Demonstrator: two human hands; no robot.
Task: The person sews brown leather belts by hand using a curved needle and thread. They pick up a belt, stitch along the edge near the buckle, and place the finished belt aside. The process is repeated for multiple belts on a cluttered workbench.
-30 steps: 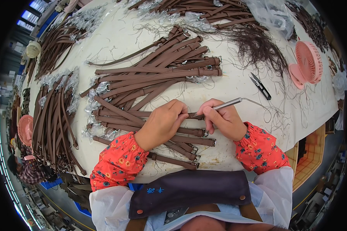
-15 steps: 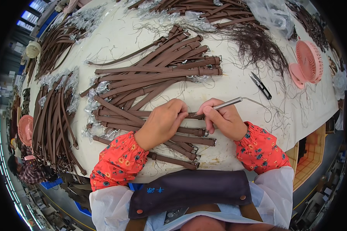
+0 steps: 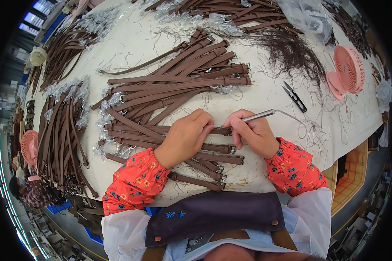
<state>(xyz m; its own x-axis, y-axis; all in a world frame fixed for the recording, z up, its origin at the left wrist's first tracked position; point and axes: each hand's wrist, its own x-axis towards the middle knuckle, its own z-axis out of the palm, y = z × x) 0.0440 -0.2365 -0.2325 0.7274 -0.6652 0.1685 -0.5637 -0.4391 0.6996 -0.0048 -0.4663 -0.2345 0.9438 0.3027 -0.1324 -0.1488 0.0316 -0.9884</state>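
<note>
My left hand presses down on a brown leather strap that lies across the white table, fingers curled over it. My right hand grips a thin silver metal tool like a pen, its tip at the strap between both hands. Several more brown straps with metal buckles lie under and below my hands. Both sleeves are red with a flower print.
A fan of brown straps spreads above my hands. Black thread snips lie to the right, beside a dark tangle of threads and a pink fan. More strap piles lie at left.
</note>
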